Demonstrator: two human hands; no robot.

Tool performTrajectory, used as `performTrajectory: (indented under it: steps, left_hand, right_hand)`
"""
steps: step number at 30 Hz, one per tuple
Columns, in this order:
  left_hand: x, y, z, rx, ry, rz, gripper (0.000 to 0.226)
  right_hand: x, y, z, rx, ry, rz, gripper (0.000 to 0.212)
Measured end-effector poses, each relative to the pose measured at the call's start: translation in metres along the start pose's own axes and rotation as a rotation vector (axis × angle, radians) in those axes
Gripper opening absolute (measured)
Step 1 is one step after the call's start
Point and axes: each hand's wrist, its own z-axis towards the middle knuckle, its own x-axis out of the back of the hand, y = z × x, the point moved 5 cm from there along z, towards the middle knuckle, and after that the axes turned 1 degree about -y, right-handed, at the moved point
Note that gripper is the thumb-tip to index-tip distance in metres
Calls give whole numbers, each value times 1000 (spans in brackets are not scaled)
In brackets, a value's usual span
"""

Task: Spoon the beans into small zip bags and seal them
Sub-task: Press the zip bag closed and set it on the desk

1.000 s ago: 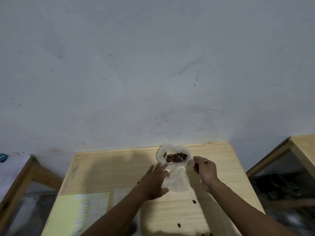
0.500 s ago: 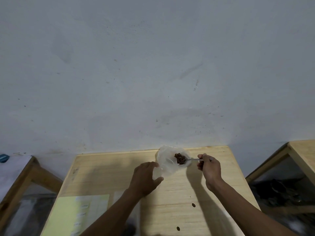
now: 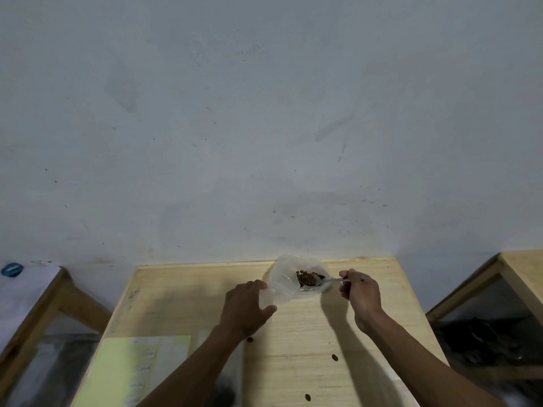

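While the left hand (image 3: pixel 245 308) grips the near edge of a clear plastic bag (image 3: pixel 286 282) at the far side of the wooden table (image 3: pixel 323 333), the right hand (image 3: pixel 360 295) closes around a spoon (image 3: pixel 316 279) holding beans (image 3: pixel 307 278) inside the bag's mouth.

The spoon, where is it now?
The spoon is near the table's far edge, right of centre. The right hand holds its handle, and its bowl with beans is inside the bag.
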Motion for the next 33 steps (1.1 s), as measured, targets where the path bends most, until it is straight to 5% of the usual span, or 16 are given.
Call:
performTrajectory:
  steps: [12, 25, 33]
  left_hand:
    - [5, 3, 3, 13, 3, 0, 55]
    - [16, 18, 6, -24, 89, -56, 52]
    - [14, 4, 5, 27, 58, -97, 56]
  right_hand:
    - [-1, -29, -11, 115, -56, 71, 30]
    - [-35, -87, -65, 747, -382, -447, 23]
    - [-20, -90, -36, 744, -182, -371, 23]
